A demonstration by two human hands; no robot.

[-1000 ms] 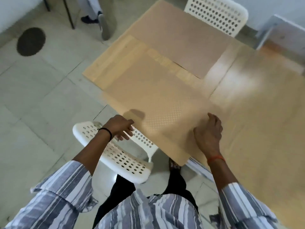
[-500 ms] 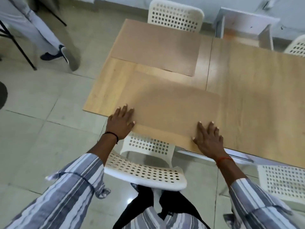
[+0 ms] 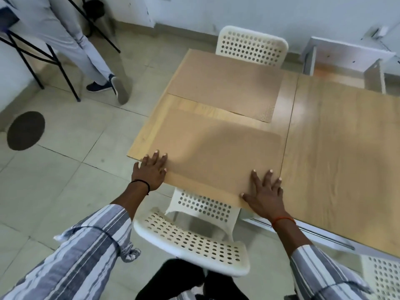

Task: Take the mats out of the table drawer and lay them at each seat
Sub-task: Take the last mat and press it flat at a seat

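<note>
A brown rectangular mat (image 3: 216, 150) lies flat on the near left part of the wooden table (image 3: 337, 152), in front of the near white chair (image 3: 194, 239). My left hand (image 3: 151, 171) presses its near left corner with straight fingers. My right hand (image 3: 265, 191) lies flat on its near right corner, fingers spread. A second brown mat (image 3: 225, 85) rests at the far side, before the far white chair (image 3: 251, 47). The drawer is not in sight.
A person's legs (image 3: 86, 50) and black stand legs (image 3: 49, 59) are on the tiled floor at the far left. A dark round floor plate (image 3: 26, 131) is at the left. A white bench (image 3: 346, 59) stands beyond the table; another white chair (image 3: 383, 276) at the near right.
The near mat went from held and hanging past the table edge to lying flat on the table. Both hands opened and now press its near corners.
</note>
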